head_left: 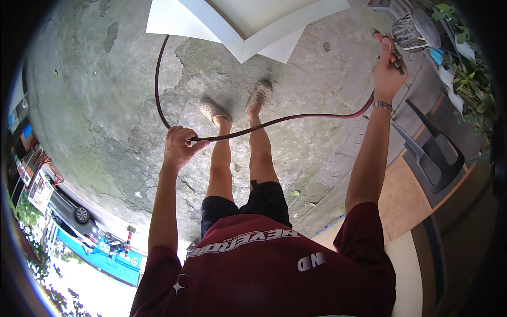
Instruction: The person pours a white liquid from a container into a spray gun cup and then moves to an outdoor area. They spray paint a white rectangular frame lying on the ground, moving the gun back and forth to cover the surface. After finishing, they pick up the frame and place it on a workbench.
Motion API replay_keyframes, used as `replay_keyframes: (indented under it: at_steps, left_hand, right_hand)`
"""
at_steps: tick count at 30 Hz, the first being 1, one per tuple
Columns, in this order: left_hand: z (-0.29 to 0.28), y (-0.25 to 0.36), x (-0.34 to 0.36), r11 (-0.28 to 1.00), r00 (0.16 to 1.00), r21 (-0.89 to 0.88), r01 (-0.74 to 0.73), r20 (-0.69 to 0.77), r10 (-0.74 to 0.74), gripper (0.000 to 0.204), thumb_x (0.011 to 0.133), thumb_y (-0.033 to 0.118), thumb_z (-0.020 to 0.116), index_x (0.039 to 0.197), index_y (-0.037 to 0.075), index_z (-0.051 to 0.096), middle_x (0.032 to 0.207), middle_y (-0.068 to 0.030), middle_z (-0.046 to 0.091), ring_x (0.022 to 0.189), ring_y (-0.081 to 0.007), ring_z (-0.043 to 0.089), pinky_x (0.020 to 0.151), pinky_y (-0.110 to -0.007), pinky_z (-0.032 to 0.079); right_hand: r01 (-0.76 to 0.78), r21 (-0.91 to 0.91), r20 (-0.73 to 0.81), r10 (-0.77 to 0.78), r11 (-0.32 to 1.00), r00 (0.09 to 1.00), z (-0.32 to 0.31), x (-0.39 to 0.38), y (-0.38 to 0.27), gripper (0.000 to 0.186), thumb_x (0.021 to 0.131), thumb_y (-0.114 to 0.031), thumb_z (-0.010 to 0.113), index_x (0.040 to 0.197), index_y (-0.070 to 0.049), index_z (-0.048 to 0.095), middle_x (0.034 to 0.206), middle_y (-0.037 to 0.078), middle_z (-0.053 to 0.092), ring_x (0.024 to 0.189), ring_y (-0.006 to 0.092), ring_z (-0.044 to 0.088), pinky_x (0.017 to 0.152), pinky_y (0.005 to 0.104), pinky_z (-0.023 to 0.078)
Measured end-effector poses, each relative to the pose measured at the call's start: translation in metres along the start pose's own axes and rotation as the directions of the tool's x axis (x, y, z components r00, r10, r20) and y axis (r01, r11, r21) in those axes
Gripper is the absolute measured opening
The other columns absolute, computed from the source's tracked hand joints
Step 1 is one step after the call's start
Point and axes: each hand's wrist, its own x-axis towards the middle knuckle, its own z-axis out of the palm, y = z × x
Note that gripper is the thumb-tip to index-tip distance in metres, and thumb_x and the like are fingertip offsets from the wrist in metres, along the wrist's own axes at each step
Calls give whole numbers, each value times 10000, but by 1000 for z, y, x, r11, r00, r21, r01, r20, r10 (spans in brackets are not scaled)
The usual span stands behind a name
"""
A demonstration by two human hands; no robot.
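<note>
In the head view, a metal nozzle tool [398, 63] is gripped in the right hand [386, 71]; a dark-red hose [296, 117] is grasped by the left hand [179, 147]. The hose is strung between both hands and, beyond the left, is hidden behind a white-framed piece [277, 34]. White lettering [244, 242] is borne across the maroon shirt [237, 285]; a distant sign [40, 192] cannot be read.
</note>
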Motion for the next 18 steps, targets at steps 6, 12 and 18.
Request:
replay_keyframes:
  at_steps: [6, 12, 18]
  left_hand:
    - [-12, -18, -9, 999, 999, 38, -16, 35, 15, 399, 672, 380, 905, 650, 88, 634, 566, -16, 530, 611, -210, 527, 778, -380, 422]
    - [-22, -37, -17, 993, 995, 76, -93, 36, 90, 420, 656, 402, 902, 649, 87, 625, 580, -17, 534, 629, -216, 530, 785, -382, 426]
    - [-26, -52, -28, 984, 991, 116, -135, 37, 131, 437, 657, 412, 894, 645, 84, 606, 591, -26, 542, 647, -228, 538, 802, -385, 441]
  right_hand:
    - [-137, 76, 164, 123, 988, 979, 3, -66, -30, 342, 981, -331, 684, 1018, -1, 764, 697, -6, 671, 514, 45, 496, 433, 236, 352]
    - [-121, 136, 237, 86, 983, 968, 8, -114, -76, 312, 993, -291, 670, 1012, 8, 756, 696, 31, 668, 588, 82, 546, 546, 254, 420]
    - [-150, 92, 374, 106, 984, 921, 15, -164, -90, 269, 1001, -253, 655, 1025, 0, 746, 744, 53, 712, 601, 86, 579, 563, 263, 458]
